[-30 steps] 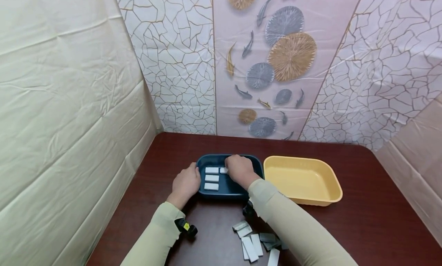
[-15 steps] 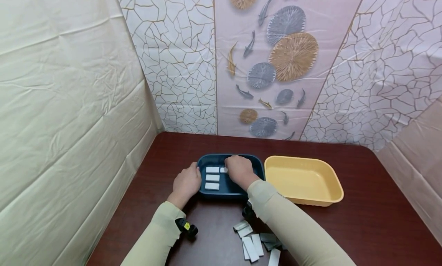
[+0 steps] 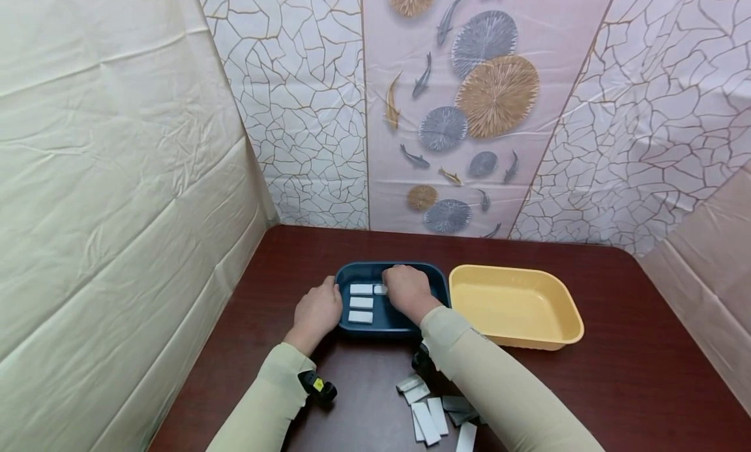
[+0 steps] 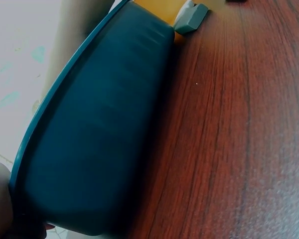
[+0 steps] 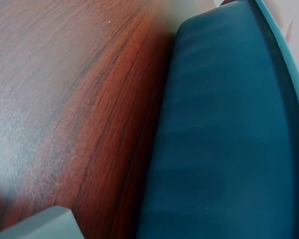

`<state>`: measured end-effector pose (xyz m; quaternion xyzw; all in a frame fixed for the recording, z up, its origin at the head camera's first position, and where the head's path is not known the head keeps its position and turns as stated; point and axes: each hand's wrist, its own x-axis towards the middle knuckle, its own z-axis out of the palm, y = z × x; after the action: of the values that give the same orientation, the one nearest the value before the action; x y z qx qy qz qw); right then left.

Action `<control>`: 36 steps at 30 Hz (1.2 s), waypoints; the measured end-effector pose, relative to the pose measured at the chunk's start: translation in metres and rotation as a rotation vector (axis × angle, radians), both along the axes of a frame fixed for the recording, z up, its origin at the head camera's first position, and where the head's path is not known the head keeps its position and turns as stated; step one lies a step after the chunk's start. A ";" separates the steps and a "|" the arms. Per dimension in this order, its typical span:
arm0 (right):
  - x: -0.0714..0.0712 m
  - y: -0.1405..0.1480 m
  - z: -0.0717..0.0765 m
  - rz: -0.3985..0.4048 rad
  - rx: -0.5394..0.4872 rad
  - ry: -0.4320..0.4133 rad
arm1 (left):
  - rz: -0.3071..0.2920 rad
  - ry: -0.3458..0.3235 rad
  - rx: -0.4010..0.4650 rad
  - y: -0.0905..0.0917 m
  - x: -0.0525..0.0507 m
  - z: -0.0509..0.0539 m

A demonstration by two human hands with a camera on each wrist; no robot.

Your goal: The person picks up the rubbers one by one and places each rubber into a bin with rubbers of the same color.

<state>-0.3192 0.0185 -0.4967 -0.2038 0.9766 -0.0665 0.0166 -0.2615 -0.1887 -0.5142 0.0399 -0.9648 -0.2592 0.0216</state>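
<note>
A dark blue tray (image 3: pixel 375 333) stands on the table, its side wall (image 4: pixel 94 119) filling much of the left wrist view and its outer wall (image 5: pixel 224 129) much of the right. The left hand (image 3: pixel 317 312) grips its left rim. Inside, three white blocks, the middle one (image 3: pixel 360 302) among them, lie in a column at the left. The right hand (image 3: pixel 409 287) reaches into the tray and pinches another white block (image 3: pixel 380 289), largely covered by the fingers, just right of the top block in the column.
A yellow tray (image 3: pixel 516 308) stands right of the blue one. Several white and grey blocks (image 3: pixel 425 423) lie in a loose pile near the front of the table (image 3: pixel 352 400), partly under the right forearm. Patterned cloth hangs behind the table, plain cloth at both sides.
</note>
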 end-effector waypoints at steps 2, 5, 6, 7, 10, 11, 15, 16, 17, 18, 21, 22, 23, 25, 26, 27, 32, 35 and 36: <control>0.001 0.001 0.000 0.001 -0.011 -0.003 | -0.004 0.000 -0.002 0.000 0.000 0.000; 0.002 0.005 0.002 0.000 -0.029 -0.006 | -0.004 0.000 -0.003 0.000 0.001 0.000; 0.002 0.006 0.003 0.000 -0.038 -0.007 | -0.005 0.002 -0.003 0.000 0.001 0.001; 0.003 0.008 0.004 0.000 -0.045 -0.011 | -0.004 0.003 -0.003 0.000 0.001 0.001; 0.006 0.012 0.008 0.000 -0.056 -0.016 | 0.001 -0.002 -0.004 0.000 0.001 0.003; 0.007 0.013 0.010 0.000 -0.061 -0.017 | 0.003 -0.004 -0.006 0.000 0.002 0.003; 0.012 0.016 0.016 -0.003 -0.076 -0.024 | 0.005 -0.003 -0.004 0.000 0.002 0.003; 0.014 0.017 0.019 -0.004 -0.085 -0.028 | 0.005 -0.001 -0.003 0.000 0.002 0.003; 0.016 0.019 0.020 -0.003 -0.093 -0.029 | 0.004 0.001 -0.004 0.000 0.002 0.003; 0.018 0.021 0.022 0.000 -0.098 -0.028 | 0.003 0.003 -0.002 0.000 0.002 0.002; 0.024 0.027 0.026 0.012 -0.117 -0.019 | -0.003 0.006 0.002 0.001 0.002 0.001; 0.027 0.031 0.028 0.019 -0.120 -0.014 | -0.005 0.008 0.003 0.001 0.002 0.001; 0.029 0.034 0.030 0.027 -0.122 -0.011 | -0.006 0.009 0.003 0.001 0.002 0.001; 0.035 0.039 0.034 0.043 -0.128 -0.009 | -0.005 0.008 0.001 0.001 0.002 0.000; 0.038 0.042 0.035 0.052 -0.129 -0.006 | -0.003 0.007 0.000 0.001 0.002 -0.001; 0.042 0.046 0.036 0.060 -0.132 -0.005 | -0.001 0.007 -0.002 0.001 0.002 -0.001; 0.055 0.064 0.038 0.103 -0.159 0.036 | 0.000 0.017 -0.010 0.000 0.002 -0.002; 0.061 0.076 0.039 0.114 -0.167 0.068 | -0.006 0.021 -0.012 0.001 0.002 -0.002; 0.064 0.081 0.040 0.113 -0.170 0.074 | -0.007 0.021 -0.012 0.001 0.002 -0.002</control>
<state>-0.2557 0.0991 -0.4565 -0.2613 0.9544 -0.1403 -0.0333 -0.2597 -0.1872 -0.5159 0.0336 -0.9661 -0.2540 0.0308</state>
